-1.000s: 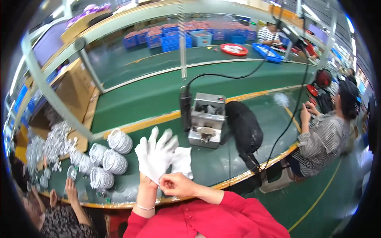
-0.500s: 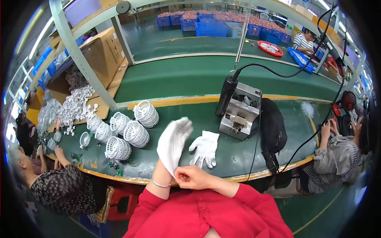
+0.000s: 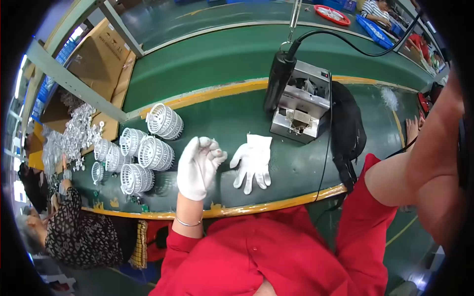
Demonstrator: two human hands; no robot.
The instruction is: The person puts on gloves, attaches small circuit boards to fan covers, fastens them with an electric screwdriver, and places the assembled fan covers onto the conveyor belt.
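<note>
My left hand (image 3: 198,167) wears a white glove and is raised over the front of the green table, palm up, fingers curled loosely with nothing in them. Just to its right a second white glove (image 3: 254,160) lies flat on the table, fingers toward me. My bare right hand (image 3: 439,163) is raised very close to the camera at the far right; its fingers cannot be made out. Left of the gloved hand stand several stacks of white plastic baskets (image 3: 155,153).
A metal machine (image 3: 298,111) stands at centre right, a black hanging tool (image 3: 280,81) beside it and a black bag (image 3: 346,130) to its right. Small white parts (image 3: 81,135) spill from a cardboard box (image 3: 101,61). A co-worker (image 3: 81,229) sits at the left; another's hand (image 3: 412,129) shows at right.
My right hand has let go of the left glove's cuff and swung up to the far right. The fingers of my left hand have curled more. The view has tilted down.
</note>
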